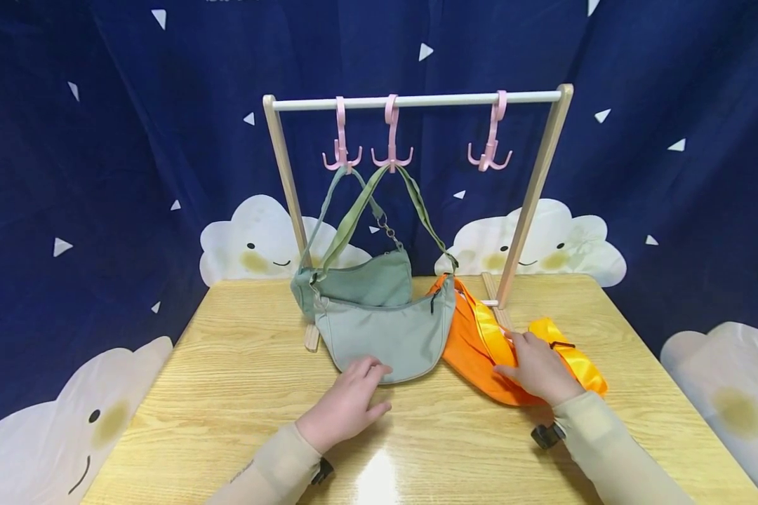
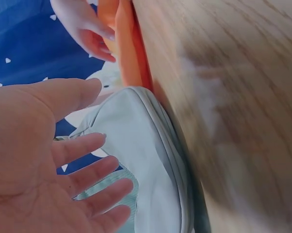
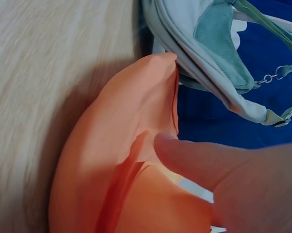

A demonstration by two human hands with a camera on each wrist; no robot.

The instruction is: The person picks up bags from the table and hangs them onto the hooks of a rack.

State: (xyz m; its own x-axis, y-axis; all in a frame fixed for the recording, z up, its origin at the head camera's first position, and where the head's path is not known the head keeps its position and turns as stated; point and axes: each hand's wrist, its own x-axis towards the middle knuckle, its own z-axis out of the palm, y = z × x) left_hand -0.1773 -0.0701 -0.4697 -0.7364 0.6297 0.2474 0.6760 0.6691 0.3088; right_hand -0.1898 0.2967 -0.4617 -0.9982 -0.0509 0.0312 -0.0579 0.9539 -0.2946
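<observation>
A pink hook (image 1: 392,137) keeps the grey-green shoulder bag (image 1: 385,340) upright by its strap (image 1: 350,220) near the loose, empty left hand (image 1: 347,403), while the right hand (image 1: 539,366) touches the orange bag (image 1: 470,354), its grip unclear.

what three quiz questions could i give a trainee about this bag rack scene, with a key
1. Short answer: What colour is the bag at the right hand?

2. True or false: The left hand grips nothing.

3. Multiple choice: In the head view, which of the three pink hooks on the rail bears no bag?
a) the leftmost
b) the middle one
c) the rightmost

Key:
1. Orange
2. True
3. c
</observation>
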